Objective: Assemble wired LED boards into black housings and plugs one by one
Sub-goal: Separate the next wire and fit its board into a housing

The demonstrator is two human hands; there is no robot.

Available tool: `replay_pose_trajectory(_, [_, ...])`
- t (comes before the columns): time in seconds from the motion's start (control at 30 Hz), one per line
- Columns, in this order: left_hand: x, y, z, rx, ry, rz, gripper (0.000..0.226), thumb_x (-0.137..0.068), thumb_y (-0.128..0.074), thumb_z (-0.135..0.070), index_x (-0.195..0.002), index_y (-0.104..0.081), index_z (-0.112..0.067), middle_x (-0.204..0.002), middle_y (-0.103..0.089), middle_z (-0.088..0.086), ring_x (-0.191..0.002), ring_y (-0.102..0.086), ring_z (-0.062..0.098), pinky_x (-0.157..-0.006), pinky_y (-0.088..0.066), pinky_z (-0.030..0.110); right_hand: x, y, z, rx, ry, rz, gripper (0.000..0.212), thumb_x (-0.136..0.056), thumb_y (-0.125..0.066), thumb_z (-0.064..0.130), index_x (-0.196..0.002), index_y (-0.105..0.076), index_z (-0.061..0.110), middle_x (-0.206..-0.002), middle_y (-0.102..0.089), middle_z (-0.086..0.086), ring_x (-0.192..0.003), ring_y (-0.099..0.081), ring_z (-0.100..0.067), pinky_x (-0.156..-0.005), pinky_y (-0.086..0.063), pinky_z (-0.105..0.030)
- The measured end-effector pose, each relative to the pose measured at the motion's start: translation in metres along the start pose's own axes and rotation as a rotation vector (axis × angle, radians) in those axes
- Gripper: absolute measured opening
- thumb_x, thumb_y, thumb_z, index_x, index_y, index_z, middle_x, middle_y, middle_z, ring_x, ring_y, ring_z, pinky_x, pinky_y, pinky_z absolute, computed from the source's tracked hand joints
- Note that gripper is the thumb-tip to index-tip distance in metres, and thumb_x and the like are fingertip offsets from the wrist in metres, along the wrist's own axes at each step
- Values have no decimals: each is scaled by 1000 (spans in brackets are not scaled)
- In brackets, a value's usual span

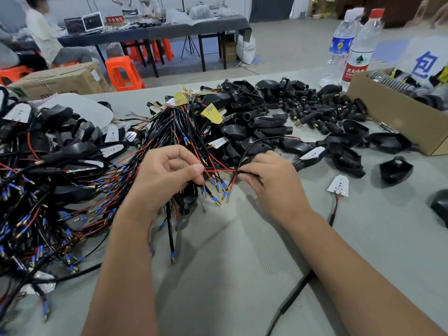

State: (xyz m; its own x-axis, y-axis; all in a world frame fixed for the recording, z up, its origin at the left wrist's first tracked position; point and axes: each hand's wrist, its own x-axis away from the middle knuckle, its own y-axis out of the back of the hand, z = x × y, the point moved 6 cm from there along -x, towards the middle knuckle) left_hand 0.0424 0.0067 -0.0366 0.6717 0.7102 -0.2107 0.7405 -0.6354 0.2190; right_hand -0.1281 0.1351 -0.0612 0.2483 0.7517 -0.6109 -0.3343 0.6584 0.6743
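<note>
Red wire [219, 170] is pinched taut between left hand [167, 177] and right hand [269, 180], fingers curled on it, above grey table [230, 251]. Wired LED boards [184, 117] are heaped behind; black housings [249, 110] and plugs [322, 105] beyond.

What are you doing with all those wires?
A person is putting little lights together at a grey table. The left hand and the right hand each pinch a thin red wire stretched between them, pulled from a tangled bundle of red and black wires. A heap of black plastic housings and a loose white LED board lie nearby.
</note>
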Motion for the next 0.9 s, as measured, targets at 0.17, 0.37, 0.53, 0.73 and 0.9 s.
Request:
replay_pose_trajectory(0.17, [2, 25, 1, 76, -48, -158, 16, -92, -71, -3, -79, -71, -12, -74, -75, 14, -46, -48, 10, -44, -37, 16, 2, 8, -21, 78, -117, -33, 11, -92, -74, 13, -100, -81, 17, -89, -68, 2, -88, -53, -23, -75, -47, -38])
replay_pose_trajectory(0.37, [5, 48, 0, 275, -103, -412, 16, -88, -66, -8, -79, -70, -21, -67, -69, 6, -49, -46, 12, -45, -34, 21, 4, 15, -28, 238, -255, -76, 18, -91, -73, 13, -104, -81, 22, -95, -70, 5, -93, -45, -21, -69, -43, -33])
replay_pose_trajectory(0.53, [8, 53, 9, 262, -85, -640, 17, -90, -60, -2, -83, -66, -16, -57, -63, 0, -46, -45, 9, -44, -32, 19, 5, 11, -27, 229, -320, -11, 13, -92, -73, 22, -105, -78, 24, -104, -63, 6, -97, -57, -22, -69, -44, -33])
replay_pose_trajectory(0.73, [6, 46, 11, 164, -89, -738, 15, -89, -59, 0, -84, -65, -12, -54, -63, -4, -48, -50, 9, -49, -38, 19, 7, 25, -23, 98, -301, -281, 9, -90, -73, 9, -98, -76, 13, -102, -66, -1, -82, -63, -21, -74, -51, -36])
replay_pose_trajectory(0.9, [15, 47, -9, -290, -102, -838, 15, -84, -58, -7, -84, -67, -19, -62, -62, -10, -64, -59, 16, -61, -44, 30, 6, 28, -15, -126, -209, -365, 26, -89, -65, -5, -113, -72, 4, -121, -56, -8, -87, -66, -18, -82, -61, -35])
